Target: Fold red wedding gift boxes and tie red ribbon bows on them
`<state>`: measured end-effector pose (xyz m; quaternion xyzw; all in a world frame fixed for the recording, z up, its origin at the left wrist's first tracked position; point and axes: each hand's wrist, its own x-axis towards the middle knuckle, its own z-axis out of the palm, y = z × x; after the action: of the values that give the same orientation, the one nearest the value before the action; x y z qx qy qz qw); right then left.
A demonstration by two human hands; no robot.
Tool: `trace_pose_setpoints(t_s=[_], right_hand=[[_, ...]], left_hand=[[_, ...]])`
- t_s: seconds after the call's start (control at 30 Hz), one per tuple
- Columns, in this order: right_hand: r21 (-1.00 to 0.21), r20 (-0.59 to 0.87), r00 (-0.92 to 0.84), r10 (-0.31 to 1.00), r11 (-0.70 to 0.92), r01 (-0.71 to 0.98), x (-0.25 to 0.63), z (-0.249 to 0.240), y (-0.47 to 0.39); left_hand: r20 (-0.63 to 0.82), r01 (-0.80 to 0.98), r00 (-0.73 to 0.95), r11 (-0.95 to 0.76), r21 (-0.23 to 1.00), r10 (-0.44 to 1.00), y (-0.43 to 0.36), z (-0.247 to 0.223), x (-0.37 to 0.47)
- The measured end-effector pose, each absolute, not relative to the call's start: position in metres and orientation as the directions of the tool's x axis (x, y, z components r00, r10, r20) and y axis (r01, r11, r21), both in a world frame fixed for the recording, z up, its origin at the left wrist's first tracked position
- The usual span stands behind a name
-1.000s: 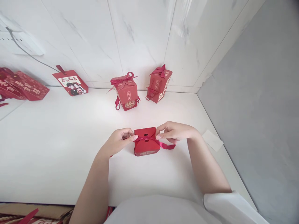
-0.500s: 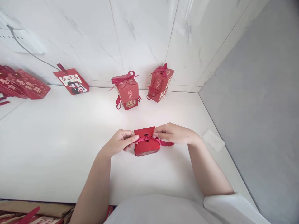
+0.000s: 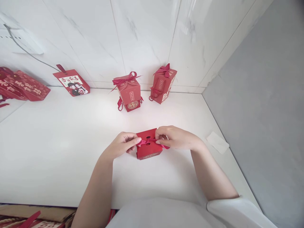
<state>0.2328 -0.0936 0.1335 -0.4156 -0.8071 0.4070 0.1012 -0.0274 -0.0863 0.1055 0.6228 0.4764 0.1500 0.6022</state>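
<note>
A small red box [image 3: 149, 152] stands on the white table in front of me, with two dark holes in its top. A crimson ribbon [image 3: 149, 141] crosses the top and is knotted near the middle. On the box's left side, my left hand [image 3: 124, 144] pinches the ribbon between thumb and fingers. My right hand [image 3: 173, 137] is closed on the ribbon at the right side, its thumb and forefinger beside the knot. A ribbon end shows below the right fingers.
Two red boxes with bows [image 3: 130, 91] [image 3: 163, 85] stand by the tiled wall. A red picture bag [image 3: 73, 84] and more red bags [image 3: 30, 86] are left. White paper [image 3: 218, 142] lies right. An open carton [image 3: 47, 211] is at lower left.
My right hand has shifted slightly at the ribbon, its fingers more curled, and less of the loose ribbon end shows at the right. My left hand has stayed in place.
</note>
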Motion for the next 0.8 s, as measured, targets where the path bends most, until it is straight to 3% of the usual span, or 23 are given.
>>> trace_pose_setpoints(t_s=[0.27, 0.53, 0.8], right_hand=[[-0.828, -0.065, -0.601, 0.797, 0.292, 0.478, 0.234, 0.129, -0.095], [-0.706, 0.101, -0.587, 0.803, 0.474, 0.527, 0.233, 0.125, -0.093], [-0.667, 0.122, -0.625, 0.771, 0.530, 0.524, 0.232, 0.122, -0.091]], left_hand=[[-0.345, 0.434, 0.469, 0.128, 0.892, 0.813, -0.089, 0.107, -0.026], [-0.339, 0.442, 0.430, 0.132, 0.887, 0.837, -0.089, 0.109, -0.024], [-0.369, 0.444, 0.440, 0.158, 0.882, 0.819, -0.087, 0.106, -0.025]])
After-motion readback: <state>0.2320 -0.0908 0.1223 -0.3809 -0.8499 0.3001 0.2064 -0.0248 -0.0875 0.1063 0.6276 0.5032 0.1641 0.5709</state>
